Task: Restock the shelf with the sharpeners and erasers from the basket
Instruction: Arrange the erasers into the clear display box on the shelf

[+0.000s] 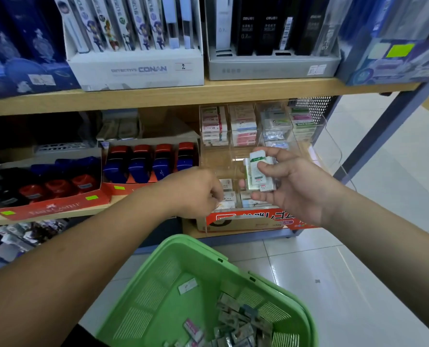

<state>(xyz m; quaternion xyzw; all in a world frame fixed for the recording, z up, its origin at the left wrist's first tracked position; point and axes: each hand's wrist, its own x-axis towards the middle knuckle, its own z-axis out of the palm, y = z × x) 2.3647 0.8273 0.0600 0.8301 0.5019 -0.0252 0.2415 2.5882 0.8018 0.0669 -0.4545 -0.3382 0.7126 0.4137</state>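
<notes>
My right hand (292, 186) grips a small stack of white erasers with green sleeves (257, 172) in front of a clear acrylic eraser display (236, 156) on the lower shelf. My left hand (198, 194) reaches into the display's front row and pinches a small white eraser (227, 202) there. Below, a green plastic basket (173, 284) holds several wrapped erasers (238, 324) piled at its near right corner. Red and blue sharpeners (149, 162) stand in a red cardboard tray to the left of the display.
The wooden shelf board (208, 92) above carries pen boxes, one marked Detective Conan (138, 68). A second red tray (45, 209) with round sharpeners sits at far left. A metal shelf post (383, 128) slants at right, with tiled floor (358, 271) beyond.
</notes>
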